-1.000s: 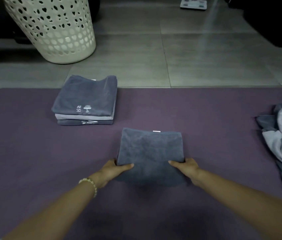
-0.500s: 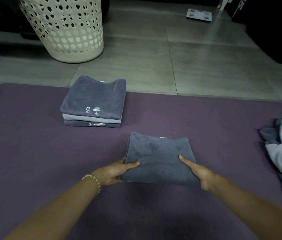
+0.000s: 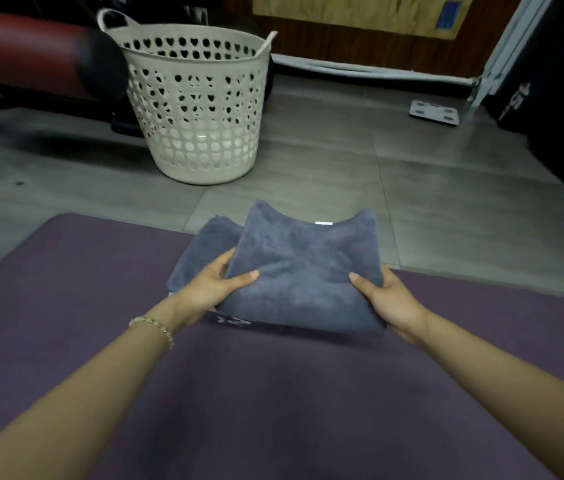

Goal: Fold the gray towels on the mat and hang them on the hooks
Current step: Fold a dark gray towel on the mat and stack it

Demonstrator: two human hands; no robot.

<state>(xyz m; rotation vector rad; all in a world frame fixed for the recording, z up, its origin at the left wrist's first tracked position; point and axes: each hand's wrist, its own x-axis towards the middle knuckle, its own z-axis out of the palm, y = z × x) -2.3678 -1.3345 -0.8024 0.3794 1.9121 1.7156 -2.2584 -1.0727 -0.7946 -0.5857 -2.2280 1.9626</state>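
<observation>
Gray folded towel [image 3: 304,271] | left hand [image 3: 211,289], right hand [image 3: 387,299] grip sides | white tag [image 3: 323,223] unreadable

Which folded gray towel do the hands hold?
The front towel, held at its sides by the left hand and right hand; the stacked towels lie partly hidden behind it.

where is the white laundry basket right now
In the head view, the white laundry basket stands on the floor, upper left, beyond the purple mat.
</observation>
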